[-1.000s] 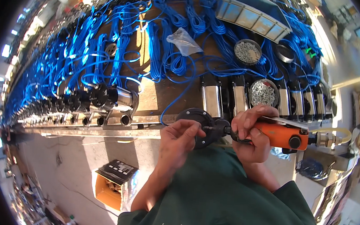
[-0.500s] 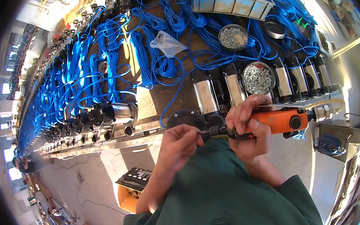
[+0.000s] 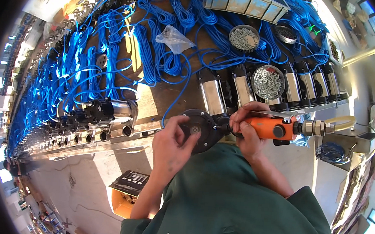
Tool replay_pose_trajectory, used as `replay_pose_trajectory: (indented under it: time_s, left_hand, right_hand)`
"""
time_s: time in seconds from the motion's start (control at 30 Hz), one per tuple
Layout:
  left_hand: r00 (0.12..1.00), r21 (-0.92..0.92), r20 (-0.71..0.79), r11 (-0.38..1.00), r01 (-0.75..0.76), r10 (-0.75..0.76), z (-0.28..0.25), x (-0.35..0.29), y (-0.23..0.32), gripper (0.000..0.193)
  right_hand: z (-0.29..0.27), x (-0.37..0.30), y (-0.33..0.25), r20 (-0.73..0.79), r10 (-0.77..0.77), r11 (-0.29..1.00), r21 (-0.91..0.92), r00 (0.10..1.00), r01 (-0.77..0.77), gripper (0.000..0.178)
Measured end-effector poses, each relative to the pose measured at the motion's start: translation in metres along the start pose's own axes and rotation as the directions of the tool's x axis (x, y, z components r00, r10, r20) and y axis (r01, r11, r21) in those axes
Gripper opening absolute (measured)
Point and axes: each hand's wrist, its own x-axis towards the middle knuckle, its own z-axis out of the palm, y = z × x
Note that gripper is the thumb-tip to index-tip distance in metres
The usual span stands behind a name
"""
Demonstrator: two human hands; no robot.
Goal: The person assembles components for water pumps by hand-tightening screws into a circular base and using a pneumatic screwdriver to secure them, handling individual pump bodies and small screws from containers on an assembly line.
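Note:
My right hand (image 3: 249, 133) is wrapped round an orange air screwdriver (image 3: 270, 128), whose dark nose points left. That nose meets the rim of a round black pump end piece (image 3: 206, 139), where a small screw shows. On the left side of the same piece, my left hand (image 3: 170, 146) has its thumb and fingers apart, near or touching its face, with nothing visible between them. Just beyond lies a pump with a shiny metal body (image 3: 212, 98); its join with the black piece is partly hidden.
A round tin of screws (image 3: 268, 82) rests on the pumps to the right, with another tin (image 3: 244, 38) farther back. Coiled blue cables (image 3: 148, 53) cover much of the bench. A grey-blue crate (image 3: 246, 4) stands at the back; a cardboard box (image 3: 122, 204) is on the floor.
My left hand has left the screwdriver's tip, and its fingers have spread over the black end piece. The screwdriver has moved slightly left and levelled, its nose now at the piece's rim.

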Motion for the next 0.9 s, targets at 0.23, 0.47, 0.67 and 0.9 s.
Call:
replay_pose_trajectory:
  time_s: [0.23,0.47,0.67,0.9]
  left_hand:
    - [1.000,0.111,-0.002,0.994,-0.007,0.007,0.001,0.000,-0.030,0.064]
    - [0.996,0.020,-0.052,0.997,-0.075,0.076,0.007,0.003,-0.035,0.067]
    - [0.998,0.106,0.055,0.994,-0.006,0.000,0.002,0.010,-0.015,0.063]
    - [0.771,-0.709,0.635,0.441,0.550,0.058,0.070,0.128,0.050,0.017]
  right_hand:
    - [0.022,0.003,-0.012,0.178,0.123,0.877,-0.480,0.976,-0.023,0.021]
    - [0.027,0.002,-0.005,0.177,0.096,0.850,-0.526,0.979,0.012,0.022]
    - [0.018,-0.005,-0.019,0.110,0.155,0.913,-0.397,0.982,-0.100,0.038]
    - [0.005,-0.028,-0.023,0.106,-0.104,0.903,-0.407,0.989,0.138,0.032]
